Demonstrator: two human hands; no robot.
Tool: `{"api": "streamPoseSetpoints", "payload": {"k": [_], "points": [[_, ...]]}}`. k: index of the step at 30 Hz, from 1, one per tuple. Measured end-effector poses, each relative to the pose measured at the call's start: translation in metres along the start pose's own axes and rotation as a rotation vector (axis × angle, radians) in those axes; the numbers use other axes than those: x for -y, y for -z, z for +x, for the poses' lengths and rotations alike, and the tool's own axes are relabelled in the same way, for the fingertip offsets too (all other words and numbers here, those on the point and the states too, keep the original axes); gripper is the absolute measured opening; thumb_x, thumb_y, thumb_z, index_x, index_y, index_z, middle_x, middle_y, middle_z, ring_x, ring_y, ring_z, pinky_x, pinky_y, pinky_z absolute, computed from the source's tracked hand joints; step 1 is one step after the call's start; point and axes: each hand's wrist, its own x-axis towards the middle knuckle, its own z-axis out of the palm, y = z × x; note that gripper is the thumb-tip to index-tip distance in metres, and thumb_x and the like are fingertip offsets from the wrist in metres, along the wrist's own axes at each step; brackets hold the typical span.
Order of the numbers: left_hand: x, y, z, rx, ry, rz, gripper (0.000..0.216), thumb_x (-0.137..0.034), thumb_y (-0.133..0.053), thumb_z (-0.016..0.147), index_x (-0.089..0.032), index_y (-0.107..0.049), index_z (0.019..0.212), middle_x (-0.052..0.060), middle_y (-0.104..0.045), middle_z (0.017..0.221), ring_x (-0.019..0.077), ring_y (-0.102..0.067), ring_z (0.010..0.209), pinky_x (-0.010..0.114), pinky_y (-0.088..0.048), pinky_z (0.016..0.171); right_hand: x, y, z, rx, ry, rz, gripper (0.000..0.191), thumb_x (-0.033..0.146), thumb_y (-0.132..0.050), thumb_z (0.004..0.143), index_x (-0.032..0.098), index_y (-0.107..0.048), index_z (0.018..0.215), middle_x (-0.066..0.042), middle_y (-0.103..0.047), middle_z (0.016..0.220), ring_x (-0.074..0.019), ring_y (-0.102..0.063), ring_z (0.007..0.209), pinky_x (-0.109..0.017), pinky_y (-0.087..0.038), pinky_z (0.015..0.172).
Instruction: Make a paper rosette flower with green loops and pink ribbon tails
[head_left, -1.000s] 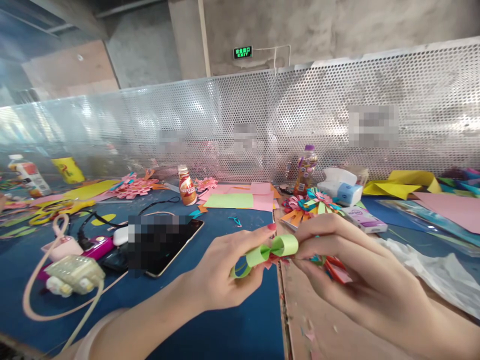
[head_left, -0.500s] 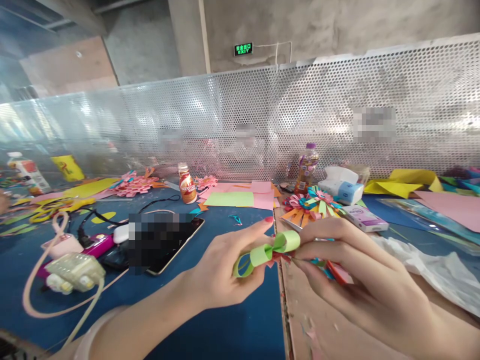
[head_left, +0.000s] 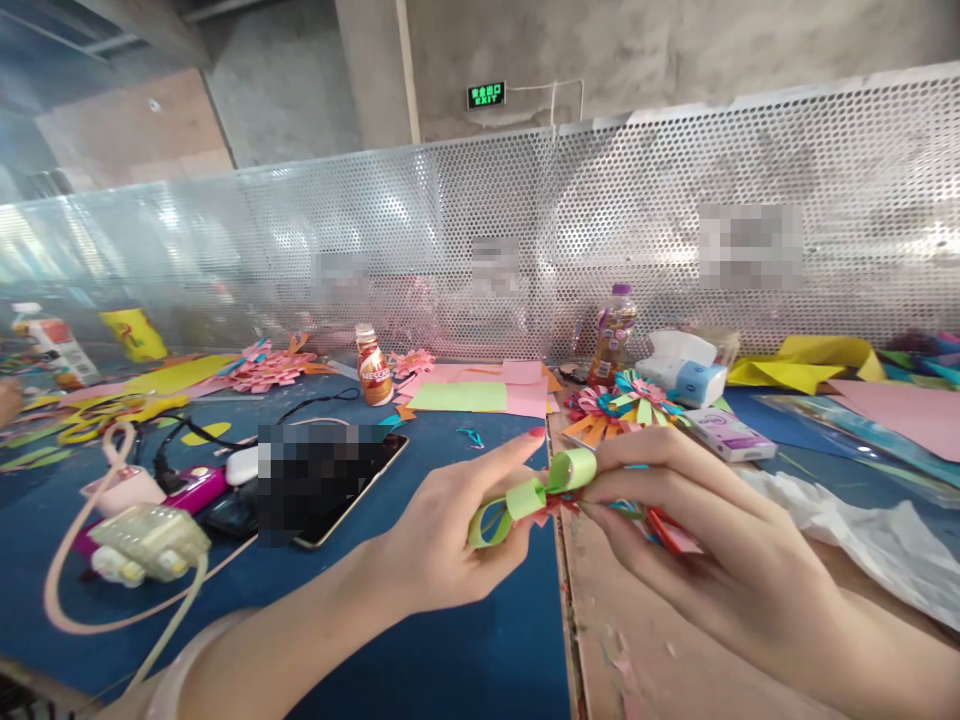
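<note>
Between my two hands is a paper flower with looped light green strips (head_left: 523, 497) on top and red, pink and blue paper strips (head_left: 666, 528) beneath. My left hand (head_left: 457, 525) grips its left side, index finger stretched forward and the other fingers curled under the green loops. From the right, my right hand (head_left: 705, 540) pinches the flower, thumb and fingertips pressed together at the edge of the right green loop. Part of the layered paper is hidden behind the right fingers. Just beyond my hands lies another multicoloured paper flower (head_left: 626, 405).
Left of my hands lie a phone (head_left: 352, 490), a power strip with a pale plug (head_left: 154, 542) and cables. A Nescafé bottle (head_left: 374, 368), pink and green paper (head_left: 461, 397), a purple-capped bottle (head_left: 613, 335) and tissue packs (head_left: 682, 370) stand farther back. Crumpled tissue (head_left: 855, 540) lies at right.
The green loops have tilted and shifted slightly in my hands, and more red paper shows beneath them. Both hands keep their hold in nearly the same place.
</note>
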Motion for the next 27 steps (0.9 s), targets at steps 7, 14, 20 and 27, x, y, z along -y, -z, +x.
{"api": "streamPoseSetpoints", "payload": {"k": [7,14,20,27], "points": [[0.004,0.003,0.001,0.015,-0.058,-0.002,0.077,0.002,-0.055,0.072,-0.016,-0.026,0.140,0.006,-0.069,0.097,0.0168,-0.066,0.087,0.027,-0.055,0.080,-0.003,0.002,0.001,0.018,0.034,0.039,0.020,0.005,-0.057,0.082,0.016,-0.058,0.099,-0.007,-0.055,0.098,-0.0162,-0.058,0.089,-0.028,-0.049,0.075],[0.004,0.002,0.000,0.006,-0.050,0.022,0.078,0.002,-0.057,0.071,-0.017,-0.026,0.140,0.008,-0.068,0.102,0.0178,-0.066,0.091,0.028,-0.054,0.083,-0.007,0.003,0.003,0.056,0.067,0.053,0.022,0.005,-0.057,0.082,0.014,-0.058,0.102,-0.007,-0.055,0.100,-0.0147,-0.056,0.092,-0.026,-0.048,0.077],[0.004,0.003,0.002,0.029,-0.046,-0.003,0.075,0.002,-0.055,0.073,-0.015,-0.026,0.140,0.006,-0.069,0.098,0.0153,-0.065,0.091,0.025,-0.053,0.085,-0.007,0.005,0.004,0.112,0.103,0.045,0.022,0.004,-0.053,0.083,0.014,-0.056,0.103,-0.008,-0.056,0.101,-0.0164,-0.055,0.094,-0.029,-0.048,0.078],[0.003,0.004,0.003,-0.025,-0.044,0.075,0.071,0.001,-0.056,0.074,-0.012,-0.028,0.139,0.006,-0.068,0.105,0.0117,-0.065,0.089,0.019,-0.051,0.086,-0.002,0.011,-0.006,0.019,0.270,-0.138,0.024,-0.001,-0.048,0.081,0.012,-0.057,0.098,-0.008,-0.058,0.104,-0.0196,-0.051,0.094,-0.035,-0.043,0.078]]}}
